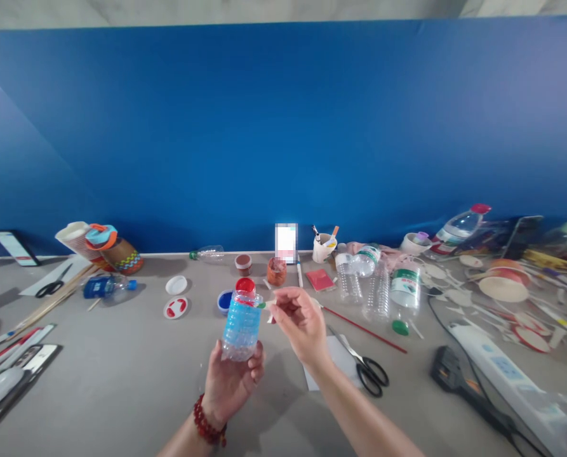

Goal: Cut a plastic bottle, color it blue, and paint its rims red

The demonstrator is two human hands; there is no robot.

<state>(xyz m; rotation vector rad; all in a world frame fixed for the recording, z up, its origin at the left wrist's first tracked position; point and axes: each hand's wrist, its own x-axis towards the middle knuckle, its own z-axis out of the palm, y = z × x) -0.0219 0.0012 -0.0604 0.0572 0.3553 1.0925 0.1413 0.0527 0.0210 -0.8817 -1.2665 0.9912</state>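
Observation:
My left hand (233, 381), with a red bead bracelet at its wrist, is wrapped round the base of a clear plastic bottle piece (242, 324). Its side is painted light blue, with red near the upper rim. My right hand (300, 320) pinches a slim paintbrush (263, 305) with a green part, its tip at the bottle's rim; the fingers hide most of its handle. Just behind the bottle stand an open red paint pot (245, 285) and a blue paint pot (225, 301), partly covered by the bottle.
Scissors (371, 374) lie on white paper right of my hands, near a red stick (366, 330). Farther right are plastic bottles (406, 292), a glue gun (468, 387) and a power strip (502, 371). Two lids (176, 308) lie left. A blue partition (283, 127) stands behind.

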